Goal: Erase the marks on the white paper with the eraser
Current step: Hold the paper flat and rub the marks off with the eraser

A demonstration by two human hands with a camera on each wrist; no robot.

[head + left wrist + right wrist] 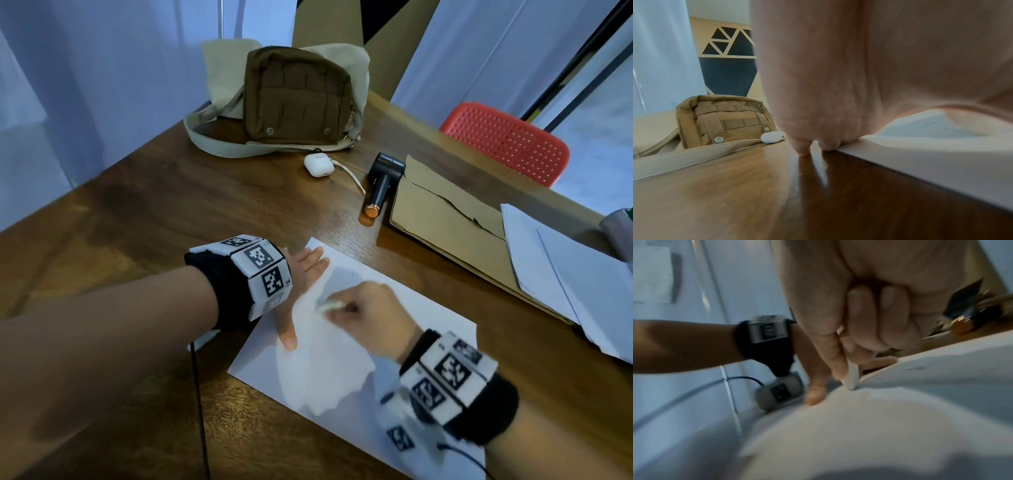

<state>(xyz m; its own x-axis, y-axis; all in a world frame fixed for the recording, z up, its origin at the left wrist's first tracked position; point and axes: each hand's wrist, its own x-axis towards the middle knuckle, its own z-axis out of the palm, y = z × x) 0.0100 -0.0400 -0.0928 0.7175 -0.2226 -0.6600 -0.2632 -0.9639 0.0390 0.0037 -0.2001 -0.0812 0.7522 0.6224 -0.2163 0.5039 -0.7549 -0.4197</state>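
At the sheet's left edge, the left hand (301, 274) lay flat, fingers straight, evidently pinning the white paper (325, 370) against rubbing. Centrally, the right hand (370, 318) pinched the eraser (329, 306), tip on the paper. Rightward, bare sheet remained before the cardboard (445, 219).

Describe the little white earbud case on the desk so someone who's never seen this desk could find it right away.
Start at the brown bag at the far end of the wooden table. Just in front of its beige strap lies the earbud case, left of the black handheld device. It is the only small, rounded, glossy white thing there, with a pale cord trailing from it.
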